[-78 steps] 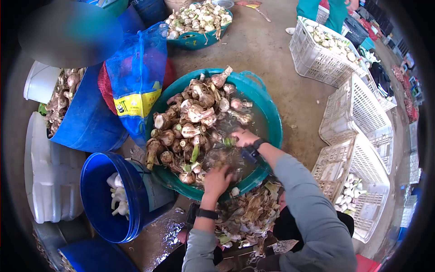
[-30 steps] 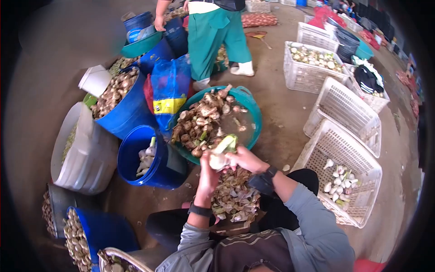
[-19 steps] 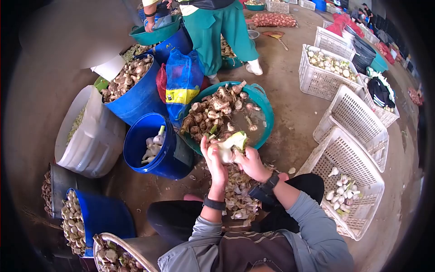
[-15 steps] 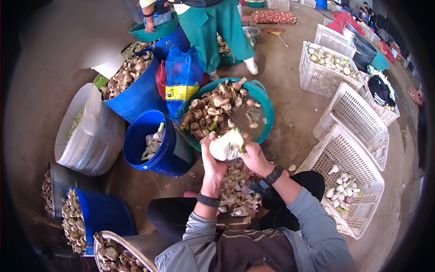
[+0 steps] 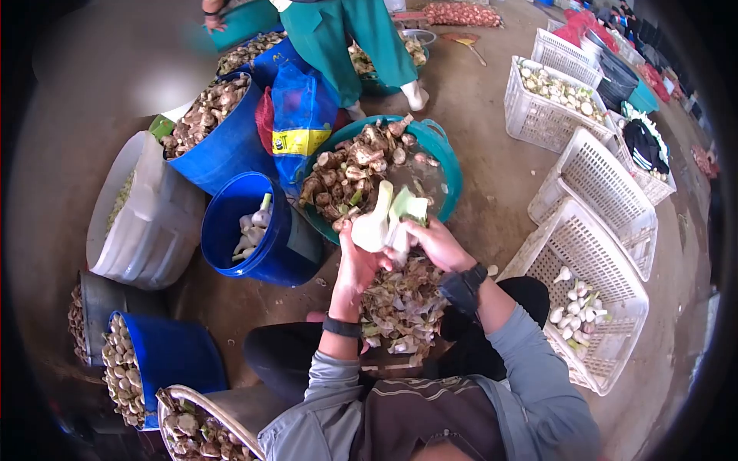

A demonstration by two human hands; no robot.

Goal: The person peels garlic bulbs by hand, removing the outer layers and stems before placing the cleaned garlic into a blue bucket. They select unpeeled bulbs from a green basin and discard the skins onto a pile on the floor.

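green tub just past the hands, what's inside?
The tub holds brown garlic bulbs heaped toward picture left, and cloudy water toward the right. The heap and water hide the bottom; the held white garlic covers part of the near side.

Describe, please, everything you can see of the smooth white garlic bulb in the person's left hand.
The smooth white garlic bulb looks rounded and clean, with a pale stem pointing up in the picture. The bare left hand holds it in front of the round teal plastic tub. Beside it, the bare right hand holds pale, green-tinged peel; whether this joins the bulb is unclear.
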